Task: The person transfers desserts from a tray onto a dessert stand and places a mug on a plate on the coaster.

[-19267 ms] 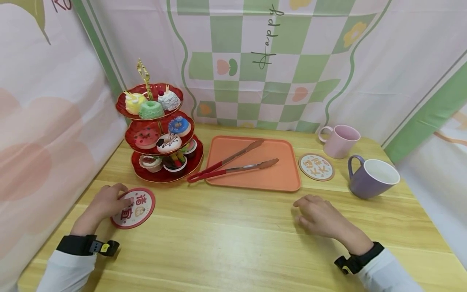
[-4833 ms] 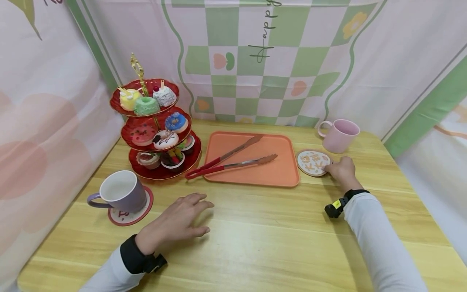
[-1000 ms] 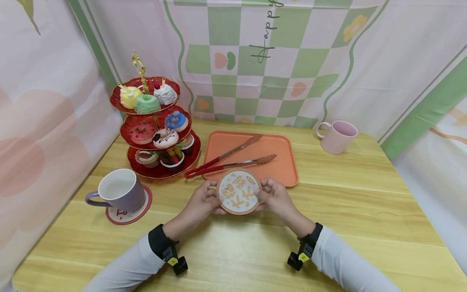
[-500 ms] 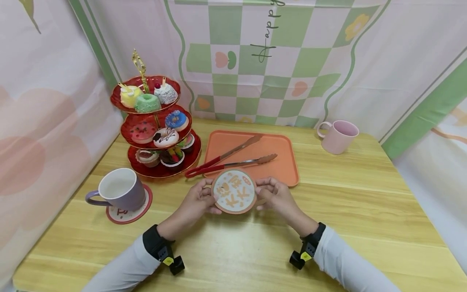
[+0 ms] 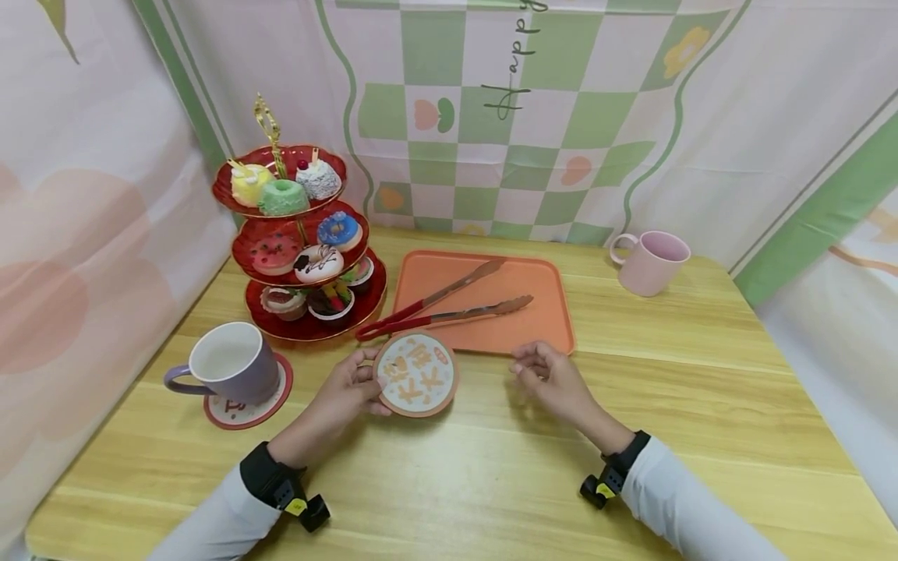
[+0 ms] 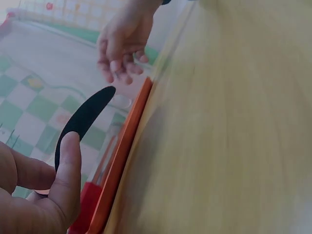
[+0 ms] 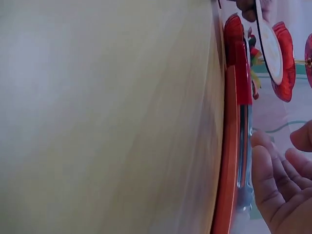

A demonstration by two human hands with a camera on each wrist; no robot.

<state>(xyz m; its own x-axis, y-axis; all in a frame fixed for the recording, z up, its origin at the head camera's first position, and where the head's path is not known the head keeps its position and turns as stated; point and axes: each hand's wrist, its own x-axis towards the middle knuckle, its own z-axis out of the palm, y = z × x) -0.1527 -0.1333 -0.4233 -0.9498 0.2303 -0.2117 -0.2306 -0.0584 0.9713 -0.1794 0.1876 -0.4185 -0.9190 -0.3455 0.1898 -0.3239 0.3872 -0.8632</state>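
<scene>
My left hand [image 5: 344, 389] pinches a round coaster [image 5: 415, 374] with an orange rim and orange characters, thumb on its printed face. The coaster is raised in front of the orange tray [image 5: 547, 331], its near edge overlapping the tray in the head view. Its dark underside shows edge-on in the left wrist view. To the right of it, my right hand [image 5: 554, 383] hovers by the tray's near right corner, fingers loosely curled around nothing. In the right wrist view, the fingers [image 7: 265, 180] and thumb stand apart with a gap between them.
Red-handled tongs [image 5: 449, 315] lie spread across the tray. A purple mug [image 5: 242, 370] stands on a red-rimmed coaster [image 5: 238, 417] at left. Behind it rises a three-tier red stand [image 5: 365, 300] of cakes. A pink mug [image 5: 648, 269] sits at the back right.
The orange-rimmed coaster came from the right side and has just shifted left with my left hand. My right hand let go and drew away right. Earlier, the purple mug moved onto the red-rimmed coaster.
</scene>
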